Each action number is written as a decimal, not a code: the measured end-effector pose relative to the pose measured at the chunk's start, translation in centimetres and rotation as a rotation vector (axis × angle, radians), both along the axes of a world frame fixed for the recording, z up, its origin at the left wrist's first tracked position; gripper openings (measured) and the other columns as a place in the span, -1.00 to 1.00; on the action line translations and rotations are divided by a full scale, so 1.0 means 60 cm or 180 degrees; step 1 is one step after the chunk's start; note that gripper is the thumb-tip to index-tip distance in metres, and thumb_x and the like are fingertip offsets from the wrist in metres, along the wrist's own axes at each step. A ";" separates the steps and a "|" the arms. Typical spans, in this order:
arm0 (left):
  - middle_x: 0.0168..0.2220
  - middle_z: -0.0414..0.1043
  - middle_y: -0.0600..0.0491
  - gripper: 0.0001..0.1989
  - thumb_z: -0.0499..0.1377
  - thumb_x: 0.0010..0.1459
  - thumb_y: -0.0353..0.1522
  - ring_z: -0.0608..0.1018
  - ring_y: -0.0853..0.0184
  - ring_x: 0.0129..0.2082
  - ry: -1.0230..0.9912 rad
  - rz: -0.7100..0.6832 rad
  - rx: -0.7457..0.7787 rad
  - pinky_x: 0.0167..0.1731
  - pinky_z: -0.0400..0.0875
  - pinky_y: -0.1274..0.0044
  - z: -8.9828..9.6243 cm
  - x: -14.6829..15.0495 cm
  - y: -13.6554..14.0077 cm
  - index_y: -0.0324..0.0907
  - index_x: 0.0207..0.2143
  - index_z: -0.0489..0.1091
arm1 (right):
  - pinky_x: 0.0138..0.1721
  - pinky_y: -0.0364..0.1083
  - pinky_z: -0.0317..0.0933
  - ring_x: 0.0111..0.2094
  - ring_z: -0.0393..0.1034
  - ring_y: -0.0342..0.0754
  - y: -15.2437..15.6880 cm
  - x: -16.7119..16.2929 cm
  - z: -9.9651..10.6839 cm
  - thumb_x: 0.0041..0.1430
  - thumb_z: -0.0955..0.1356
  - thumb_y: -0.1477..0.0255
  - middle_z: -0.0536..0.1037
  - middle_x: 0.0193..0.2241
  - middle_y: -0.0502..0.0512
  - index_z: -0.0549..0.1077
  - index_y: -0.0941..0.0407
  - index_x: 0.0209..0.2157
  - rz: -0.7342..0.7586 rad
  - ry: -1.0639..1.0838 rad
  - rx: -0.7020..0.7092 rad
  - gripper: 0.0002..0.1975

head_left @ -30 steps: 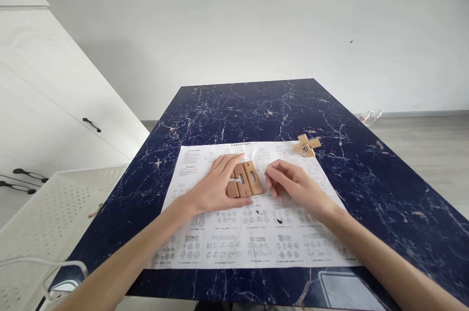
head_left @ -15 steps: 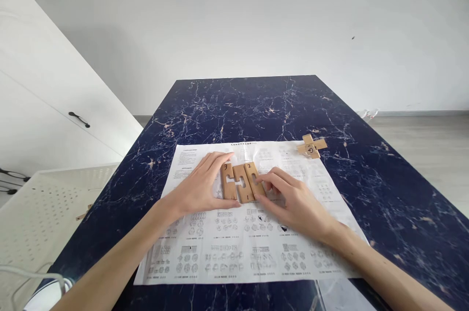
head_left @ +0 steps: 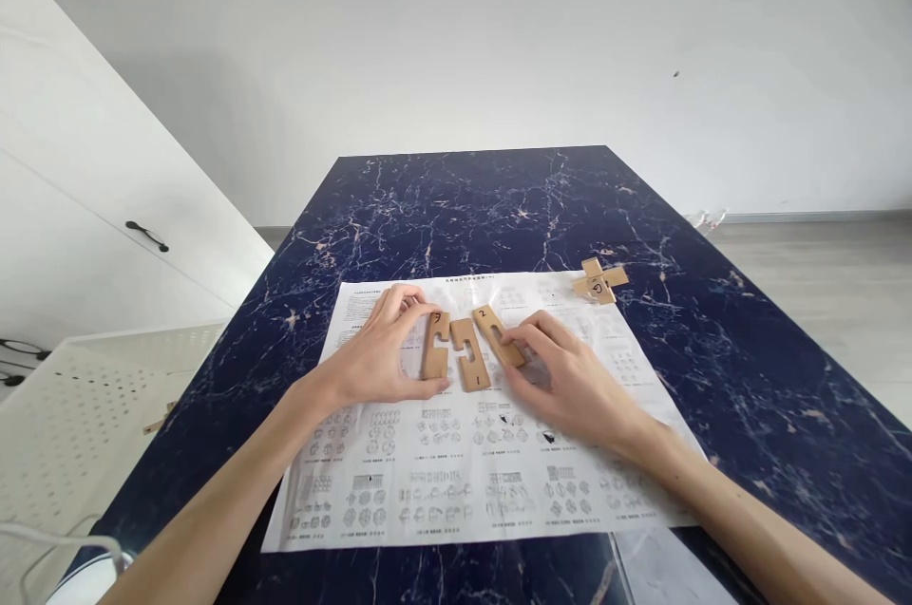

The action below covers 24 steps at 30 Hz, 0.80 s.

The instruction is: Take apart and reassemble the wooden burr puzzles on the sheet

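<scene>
Three flat, notched wooden puzzle pieces lie side by side on a printed sheet (head_left: 427, 529). My left hand (head_left: 377, 360) grips the puzzle piece marked 3 (head_left: 435, 363) by its ends, fingertips at the top and thumb at the bottom. In the middle, the puzzle piece marked 1 (head_left: 473, 371) lies untouched, with a gap on either side. With bent fingers, my right hand (head_left: 570, 382) holds the puzzle piece marked 2 (head_left: 488, 330), which is tilted with its top to the left. Part of its lower right edge is hidden by my fingers.
At the sheet's far right corner sits a cross-shaped wooden assembly (head_left: 598, 282) marked G. The table (head_left: 456, 216) has a dark blue marbled top. To the left are a perforated cream surface (head_left: 106, 415), a cable (head_left: 57, 537) and a white cabinet (head_left: 85, 130).
The three pieces have moved apart. Piece 3 shifted left with my left hand. Piece 2 was turned and separated from piece 1 by my right hand.
</scene>
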<state>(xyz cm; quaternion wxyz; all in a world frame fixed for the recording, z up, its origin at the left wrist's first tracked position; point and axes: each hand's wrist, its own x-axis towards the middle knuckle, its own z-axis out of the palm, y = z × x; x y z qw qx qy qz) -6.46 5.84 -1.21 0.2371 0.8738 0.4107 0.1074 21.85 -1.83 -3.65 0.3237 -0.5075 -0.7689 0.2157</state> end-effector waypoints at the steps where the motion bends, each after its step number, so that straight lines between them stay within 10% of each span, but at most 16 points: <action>1: 0.27 0.12 -0.12 -0.15 0.43 0.04 -0.04 0.32 -0.12 0.30 -0.0012 -0.0033 0.0024 0.21 0.46 0.03 0.000 -0.001 0.000 0.04 0.32 0.21 | -0.14 0.14 0.37 -0.14 0.48 0.14 0.001 0.001 -0.001 0.33 0.34 0.47 0.49 -0.09 0.20 0.43 0.01 -0.04 -0.0055 -0.0004 0.0000 -0.81; 9: -0.04 0.33 -0.05 -0.59 0.29 0.21 -0.05 0.44 0.07 -0.03 -0.0221 0.0265 0.0687 -0.04 0.47 0.19 -0.001 0.007 0.000 -0.09 -0.10 0.27 | -0.18 0.13 0.34 -0.20 0.44 0.13 0.009 0.011 -0.015 0.35 0.34 0.39 0.47 -0.12 0.20 0.39 0.03 -0.19 -0.0584 0.0016 0.0064 -0.97; 24: -0.31 0.37 0.01 -0.77 0.03 0.43 -0.28 0.42 0.22 -0.33 0.0393 -0.0032 0.1213 -0.21 0.34 0.28 -0.005 0.020 -0.008 -0.12 -0.35 0.18 | -0.07 0.16 0.34 -0.10 0.41 0.20 0.013 0.019 -0.037 0.54 0.21 0.28 0.50 -0.11 0.27 0.37 0.12 0.01 -0.0631 -0.0640 0.0417 -0.77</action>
